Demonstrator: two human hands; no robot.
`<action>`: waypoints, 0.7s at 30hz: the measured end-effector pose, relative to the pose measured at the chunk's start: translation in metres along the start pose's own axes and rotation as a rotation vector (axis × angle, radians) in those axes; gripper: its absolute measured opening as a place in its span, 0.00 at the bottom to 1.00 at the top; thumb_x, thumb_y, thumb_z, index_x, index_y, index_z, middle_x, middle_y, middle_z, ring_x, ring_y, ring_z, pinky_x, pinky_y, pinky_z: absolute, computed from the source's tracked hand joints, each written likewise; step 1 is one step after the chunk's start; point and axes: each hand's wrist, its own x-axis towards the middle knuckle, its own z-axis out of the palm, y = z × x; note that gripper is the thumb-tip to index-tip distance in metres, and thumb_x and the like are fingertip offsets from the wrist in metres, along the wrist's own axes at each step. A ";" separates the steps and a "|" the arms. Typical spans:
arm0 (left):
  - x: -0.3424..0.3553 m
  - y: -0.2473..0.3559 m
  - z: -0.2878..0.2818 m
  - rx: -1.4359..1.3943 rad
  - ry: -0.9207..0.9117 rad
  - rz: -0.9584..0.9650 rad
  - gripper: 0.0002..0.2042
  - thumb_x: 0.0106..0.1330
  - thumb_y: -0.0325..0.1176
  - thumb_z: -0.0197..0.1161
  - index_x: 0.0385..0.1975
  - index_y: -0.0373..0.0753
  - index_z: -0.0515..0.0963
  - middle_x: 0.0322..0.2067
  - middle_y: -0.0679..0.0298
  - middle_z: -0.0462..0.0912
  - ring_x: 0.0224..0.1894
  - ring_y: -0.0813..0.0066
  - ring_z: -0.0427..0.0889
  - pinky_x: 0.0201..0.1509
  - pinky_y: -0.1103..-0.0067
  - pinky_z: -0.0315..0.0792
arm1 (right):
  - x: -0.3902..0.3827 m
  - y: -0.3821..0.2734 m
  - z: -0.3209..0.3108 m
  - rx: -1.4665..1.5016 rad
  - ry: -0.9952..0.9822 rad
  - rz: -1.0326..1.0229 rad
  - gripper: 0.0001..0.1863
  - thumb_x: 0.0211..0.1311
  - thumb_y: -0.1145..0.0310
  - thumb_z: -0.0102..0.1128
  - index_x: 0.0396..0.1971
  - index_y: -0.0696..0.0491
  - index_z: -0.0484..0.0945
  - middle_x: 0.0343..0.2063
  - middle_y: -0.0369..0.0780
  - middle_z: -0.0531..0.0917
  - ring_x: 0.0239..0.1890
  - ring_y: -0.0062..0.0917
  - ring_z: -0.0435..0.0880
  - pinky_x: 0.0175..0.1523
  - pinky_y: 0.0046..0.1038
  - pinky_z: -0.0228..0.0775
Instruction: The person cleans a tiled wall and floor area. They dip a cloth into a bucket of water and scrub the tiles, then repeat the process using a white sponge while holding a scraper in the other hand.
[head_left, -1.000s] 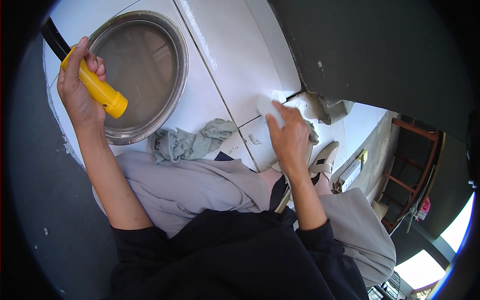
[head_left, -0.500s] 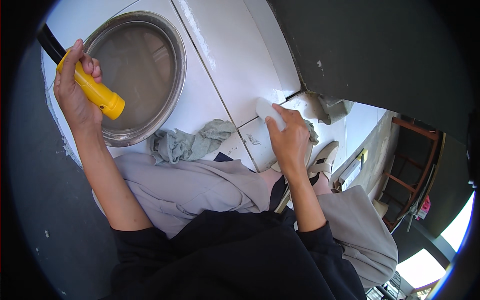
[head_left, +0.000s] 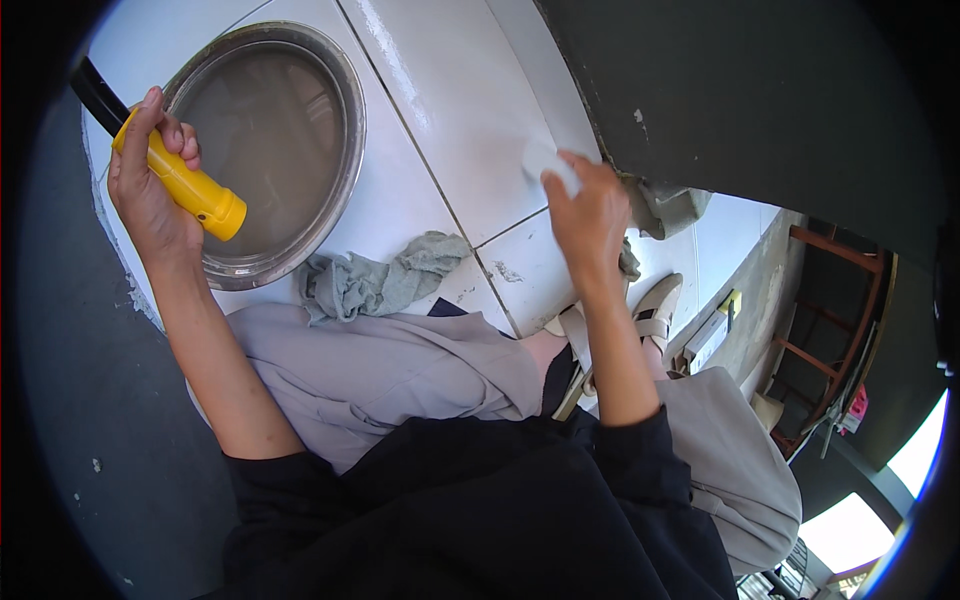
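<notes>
here we are at floor level, and the left hand (head_left: 155, 190) has its fingers curled and clamped round a smooth yellow plastic cylinder (head_left: 205, 200), a black tube (head_left: 98, 95) running out of its upper end. the cylinder's lower end slants across the near left side of a wide round metal basin (head_left: 352, 150), and inside that basin sits murky grey-brown water (head_left: 270, 140).

over to the right hand (head_left: 590, 205): it reaches across the glossy white floor tiles (head_left: 430, 140), thumb and fingers together on a pale white, rounded flat pad (head_left: 542, 160). that pad is out near the foot of the dark grey wall (head_left: 740, 100), above the dark joint between tiles as i see it; hand and pad are blurred, so i can't quite tell how firmly it presses down, if at all.

between the two hands, just beside the basin's rim, lies a crumpled grey-green cloth (head_left: 380, 277). another grey cloth (head_left: 678, 208) is bunched against the wall's lower edge, beyond the right hand. dark smudges (head_left: 507, 271) mark the tile near the joint. close by, a beige strapped sandal (head_left: 657, 308) shows on one foot, and light grey trousers (head_left: 370, 370) spread out under a black shirt (head_left: 440, 500).
</notes>
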 end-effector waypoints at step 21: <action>0.000 0.006 0.006 -0.018 0.025 0.015 0.10 0.58 0.39 0.68 0.30 0.41 0.77 0.16 0.69 0.72 0.19 0.83 0.72 0.24 0.88 0.68 | 0.008 -0.020 -0.001 0.059 -0.101 0.055 0.17 0.52 0.65 0.60 0.41 0.55 0.82 0.32 0.51 0.81 0.33 0.46 0.82 0.44 0.40 0.74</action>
